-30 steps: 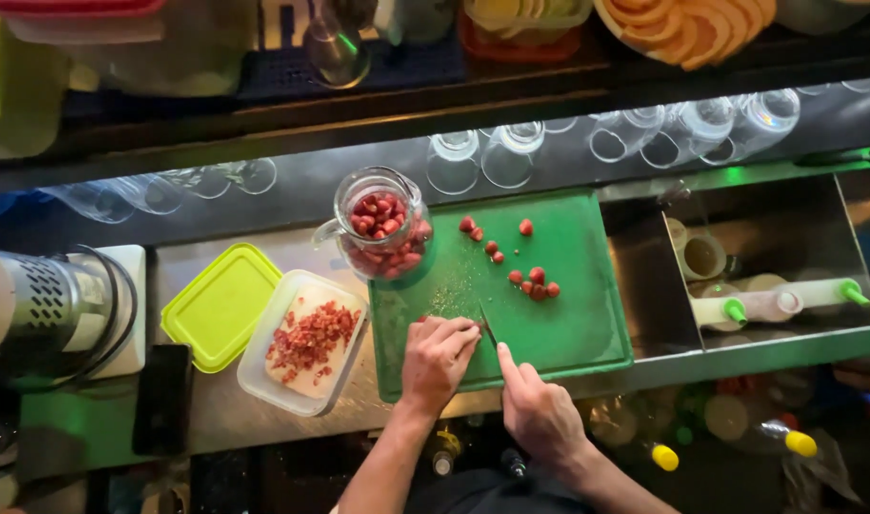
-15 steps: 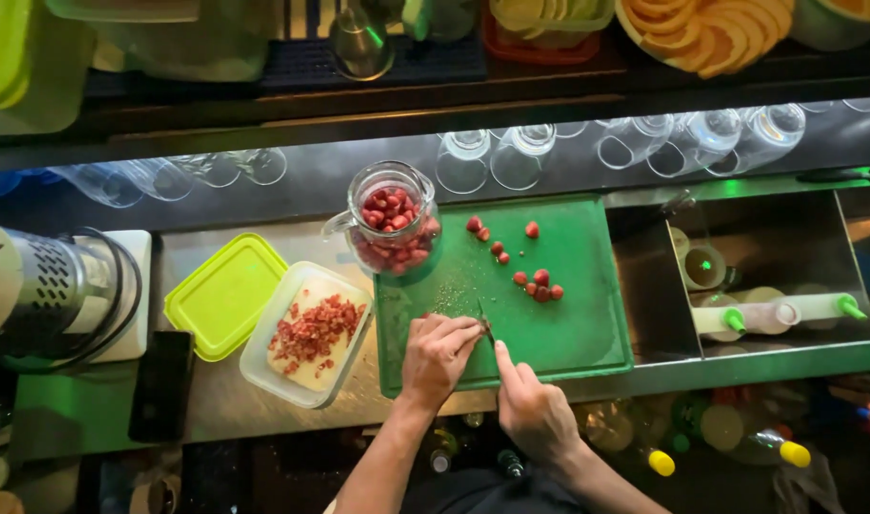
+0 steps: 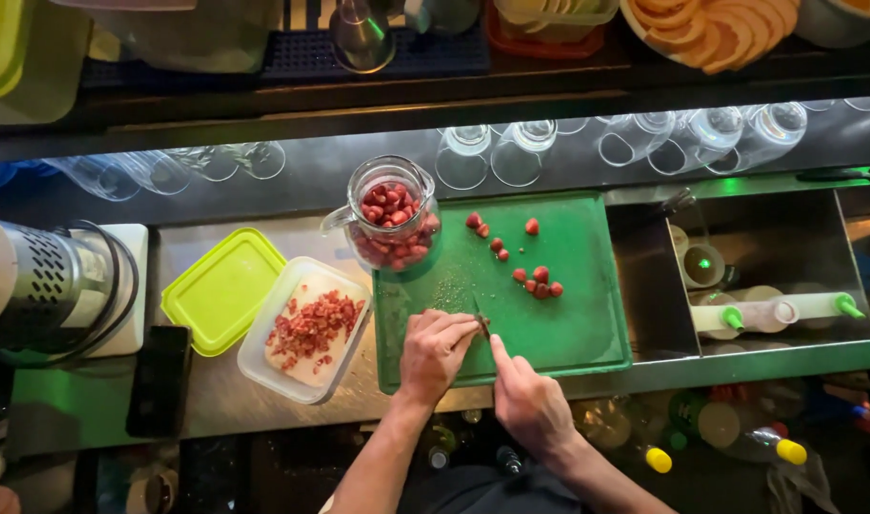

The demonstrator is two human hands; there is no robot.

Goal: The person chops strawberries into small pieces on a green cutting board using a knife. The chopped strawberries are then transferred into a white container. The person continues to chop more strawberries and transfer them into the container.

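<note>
Red strawberry piece (image 3: 480, 322) under hands (image 3: 482, 366)

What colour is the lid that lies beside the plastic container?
The lid is bright yellow-green, seen in the head view.

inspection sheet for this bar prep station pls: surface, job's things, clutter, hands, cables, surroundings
Surface: green cutting board on a metal counter.
Job's things: loose strawberries on the board; glass jar of strawberries at its far left corner; tub of chopped red pieces left of the board, its green lid beside it.
Clutter: dark phone on the counter.
Hands: left hand pressing on the board; right hand holding a knife, item under it hidden.
Cables: dark cord around the metal appliance.
Surroundings: upturned glasses, squeeze bottles in a well.
</note>
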